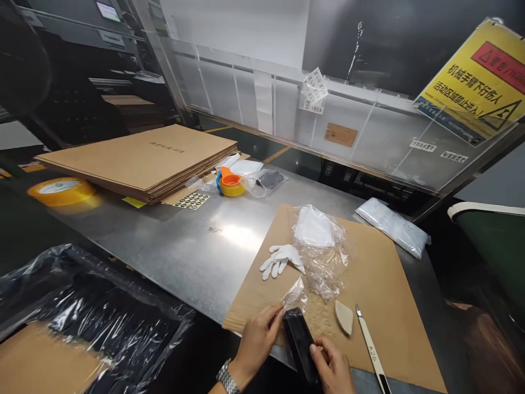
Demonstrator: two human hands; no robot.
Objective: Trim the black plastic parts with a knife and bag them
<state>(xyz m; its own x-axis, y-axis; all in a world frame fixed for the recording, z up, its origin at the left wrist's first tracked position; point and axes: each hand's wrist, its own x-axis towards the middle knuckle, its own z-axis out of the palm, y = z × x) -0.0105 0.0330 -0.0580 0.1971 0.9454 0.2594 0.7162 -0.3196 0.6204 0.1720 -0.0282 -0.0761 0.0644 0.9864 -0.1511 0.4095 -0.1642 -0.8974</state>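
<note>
My right hand [331, 364] grips a black box-shaped object [301, 342] from its right side, near the cardboard sheet's front edge. At the object's upper left, my left hand [262, 335] pinches the edge of a small clear plastic piece [296, 295]. A white glove [283, 259] lies on the cardboard sheet [377, 279], beside a clear bag with white contents [314, 227]. Right of the object rest a beige wedge-shaped piece [343, 317] and a knife-like tool [371, 347] marked A26.
Stacked cardboard [143, 158], a yellow tape roll [61, 191] and an orange-and-blue tape dispenser [230, 183] occupy the metal table's [184, 251] far left. A white packet [392, 225] lies at the right. A black-lined bin [123, 295] stands at lower left.
</note>
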